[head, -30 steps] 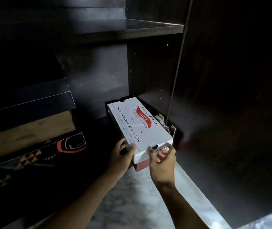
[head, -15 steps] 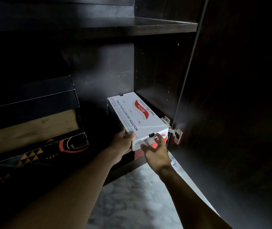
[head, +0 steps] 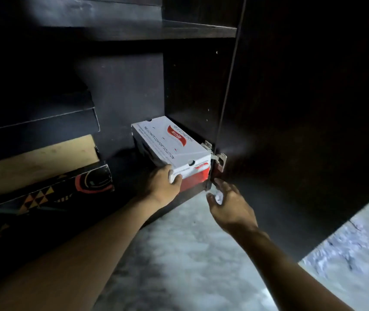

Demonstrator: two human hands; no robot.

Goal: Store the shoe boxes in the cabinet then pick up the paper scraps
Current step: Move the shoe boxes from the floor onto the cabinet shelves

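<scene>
**Box in the corner, one hand on it, one hand off**

The white-and-red shoe box (head: 172, 147) sits on the bottom shelf (head: 120, 162) of the cabinet (head: 123, 93). It is tucked into the right-hand corner, long side against the side wall, near end just beside the hinge (head: 219, 158). The left hand (head: 163, 187) grips the near left corner, thumb across the front face, the rest wrapped round the side. The right hand (head: 230, 205) is clear of the box, just beside its lower front corner. Its fingers (head: 224, 185) are loose and spread, holding nothing I can make out. A small white fleck (head: 218, 196) shows by that thumb, and I cannot tell whether it lies on the floor (head: 190, 254) or in the palm. Over on the left a stack of boxes (head: 40, 153) fills the shelf, apart from this one. The door (head: 313, 108) stands open on the right.

This looks like the storing step, right at its finish for this box, which seems about home. The next move calls for little. The left hand gives a last square nudge if the front edge sits proud, then lets go, minding the hinge so the door can swing. No other loose boxes are in view. If none wait, the scraps come next, low on the floor.
</scene>
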